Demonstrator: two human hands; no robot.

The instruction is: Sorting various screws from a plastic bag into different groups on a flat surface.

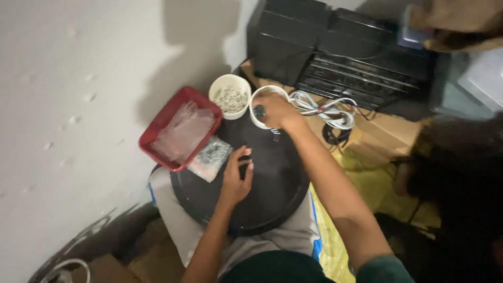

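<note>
A round black tray [272, 194] rests on my lap. My left hand [237, 175] lies on the tray with fingers curled around a small dark object that I cannot make out clearly. My right hand [275, 111] reaches into a white cup [260, 95] at the tray's far edge, fingers closed on small dark pieces. A second white cup [229, 96] full of small pale screws stands just left of it. A clear bag of metal parts [211, 155] lies on the tray's left side.
A red plastic basket [160, 123] with clear plastic bags sits at the left, against a grey wall. Black electronic units [335, 47] stand behind, with white cables [325, 110] in front. Cardboard and yellow cloth [367, 188] lie at the right.
</note>
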